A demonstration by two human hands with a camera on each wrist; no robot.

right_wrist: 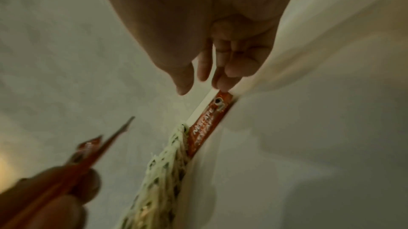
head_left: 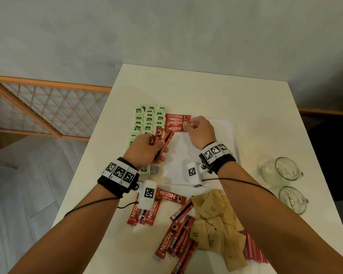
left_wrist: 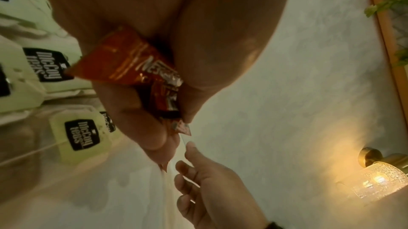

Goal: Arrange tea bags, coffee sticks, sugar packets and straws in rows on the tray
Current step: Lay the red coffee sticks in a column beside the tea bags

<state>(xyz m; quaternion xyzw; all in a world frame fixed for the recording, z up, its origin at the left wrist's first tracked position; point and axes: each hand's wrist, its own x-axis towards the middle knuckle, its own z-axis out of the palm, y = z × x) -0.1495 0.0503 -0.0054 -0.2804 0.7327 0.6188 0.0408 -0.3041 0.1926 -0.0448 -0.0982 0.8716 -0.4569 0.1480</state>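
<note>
A white tray (head_left: pixel 216 151) lies mid-table. Green tea bags (head_left: pixel 149 120) fill its left part in rows; beside them three red coffee sticks (head_left: pixel 176 123) lie stacked in a column. My right hand (head_left: pixel 187 125) rests its fingertips (right_wrist: pixel 223 85) on the right end of a laid stick (right_wrist: pixel 207 124), thumb apart. My left hand (head_left: pixel 156 148) hovers over the tray's left side and grips a bundle of several coffee sticks (head_left: pixel 161 138), seen close in the left wrist view (left_wrist: pixel 130 65). Loose coffee sticks (head_left: pixel 167 196), brown sugar packets (head_left: pixel 214 220) and red striped straws (head_left: pixel 253 252) lie on the table in front.
Two glass cups (head_left: pixel 282 172) (head_left: pixel 293 200) stand at the table's right edge. The table's left edge (head_left: pixel 99 131) drops to the floor beside a wooden lattice screen (head_left: pixel 48 107). A wall lamp (left_wrist: pixel 379 180) glows in the left wrist view.
</note>
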